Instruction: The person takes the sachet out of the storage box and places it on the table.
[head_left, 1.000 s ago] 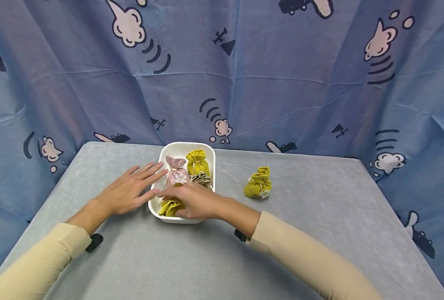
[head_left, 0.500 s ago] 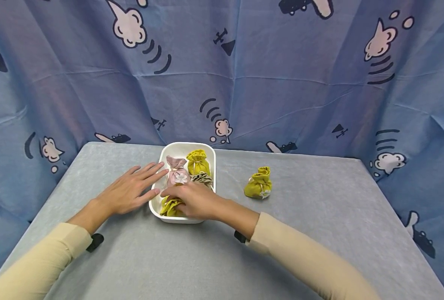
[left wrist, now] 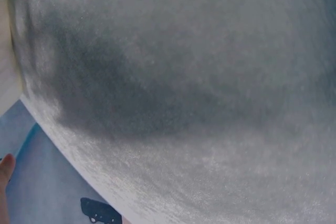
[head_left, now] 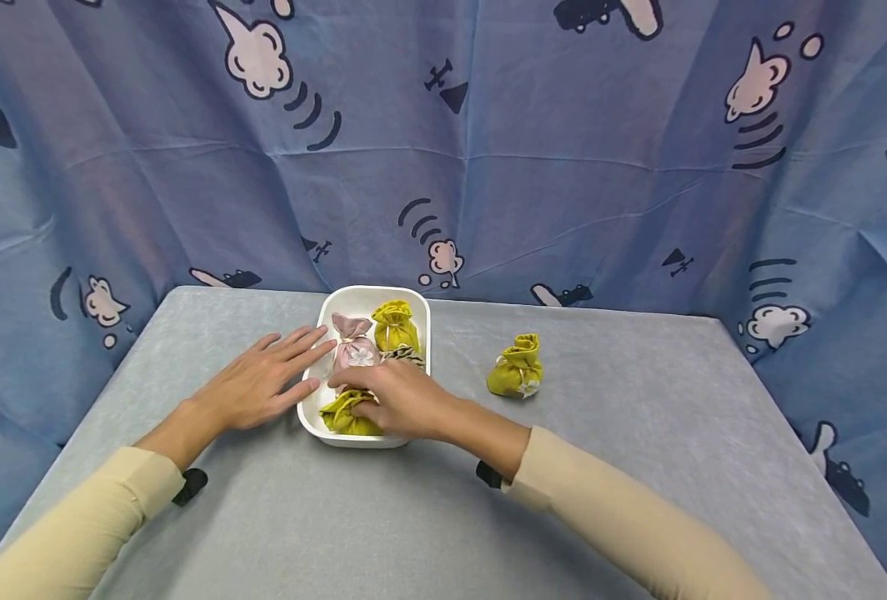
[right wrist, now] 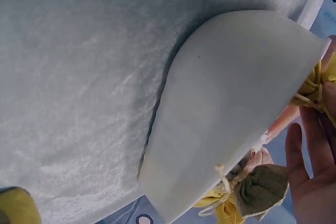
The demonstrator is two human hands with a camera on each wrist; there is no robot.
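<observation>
My right hand (head_left: 406,402) reaches into the front of a white tray (head_left: 322,429) and pinches a yellow-green drawstring pouch (head_left: 348,418) between thumb and fingers. In the right wrist view the pouch's gathered cloth (right wrist: 314,80) shows between the fingers, beyond the tray's wall (right wrist: 226,87). My left hand (head_left: 252,387) lies with fingers spread and straight at the tray's left rim. Behind the right hand, the tray also bears a pink pouch (head_left: 353,354) with a white flower, another yellow-green pouch (head_left: 396,331) and a grey-brown pouch (right wrist: 261,188), partly hidden in the head view.
One more yellow-green pouch (head_left: 514,375) with a white flower stands on the grey cloth-covered table (head_left: 601,400), right of the tray. A blue patterned curtain (head_left: 533,192) hangs behind the table. The left wrist view shows mostly tabletop (left wrist: 210,177).
The right hand has shifted slightly right and back, and the front yellow-green pouch has tilted and shows more of its body. The left hand and the tray stay in place.
</observation>
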